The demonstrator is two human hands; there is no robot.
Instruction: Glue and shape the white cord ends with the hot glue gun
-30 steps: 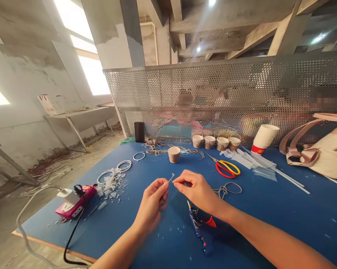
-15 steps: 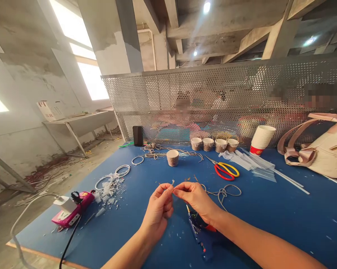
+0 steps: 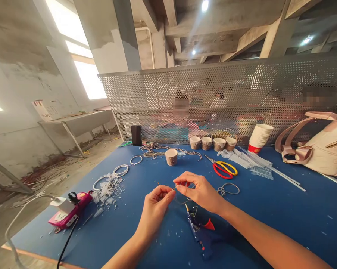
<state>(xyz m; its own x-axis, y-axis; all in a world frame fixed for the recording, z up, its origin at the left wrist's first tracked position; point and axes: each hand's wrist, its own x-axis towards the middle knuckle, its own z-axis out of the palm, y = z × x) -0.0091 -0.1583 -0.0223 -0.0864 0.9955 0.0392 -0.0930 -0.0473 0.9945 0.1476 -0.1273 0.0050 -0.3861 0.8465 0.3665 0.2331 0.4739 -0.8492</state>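
Note:
Above the blue table (image 3: pixel 134 231), my left hand (image 3: pixel 157 205) pinches the end of a thin cord. My right hand (image 3: pixel 199 190) meets it fingertip to fingertip, pinching the same cord (image 3: pixel 182 202), part of which hangs below the fingers. Looped grey cord (image 3: pixel 232 188) lies to the right of my right hand. Just below that hand rests a dark blue glue gun (image 3: pixel 194 228) with a red trigger. A small cord-wrapped cup (image 3: pixel 171 157) stands beyond my hands. Red and yellow scissors (image 3: pixel 224 169) lie farther right.
Several wrapped cups (image 3: pixel 206 143) line the back beside stacked paper cups (image 3: pixel 260 137), clear sticks (image 3: pixel 249 164) and a pink bag (image 3: pixel 319 144). A pink power strip (image 3: pixel 70 211), white rings (image 3: pixel 120 170) and plastic scraps (image 3: pixel 109 192) are at left. A perforated metal screen (image 3: pixel 157 97) stands behind.
My right hand has lifted slightly and moved away from me, uncovering the red trigger. The cord now sags below the fingers. The whole view has shifted a little.

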